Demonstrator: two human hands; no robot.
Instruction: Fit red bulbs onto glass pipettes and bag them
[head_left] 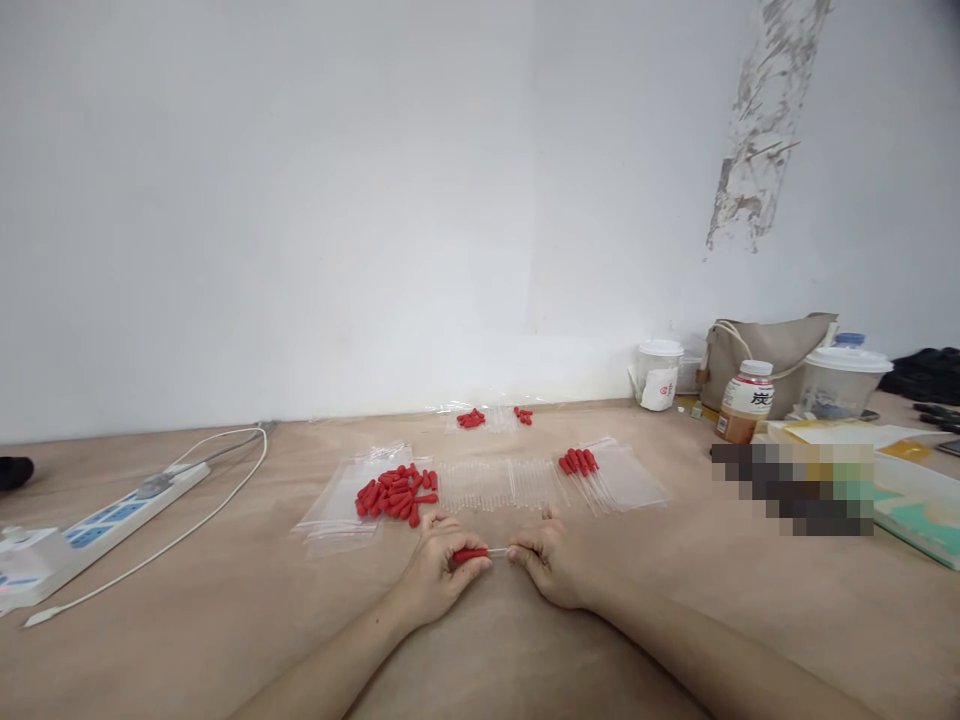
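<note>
red bulb [470, 555] crosswise, tube [498, 551] rightward

Thin rod [498, 551]: end hidden in right hand [553, 560]; power strip [112, 520] cropped.

you have bright, diffuse light; the white wall [360, 200] reads pale and dims toward the upper right corner. note the soft shadow beside your right forearm [675, 640] on the table [225, 630]. clear tubes [480, 485] show low contrast. side edges appear stretched; a patch [795, 490] at right is pixelated.
</note>
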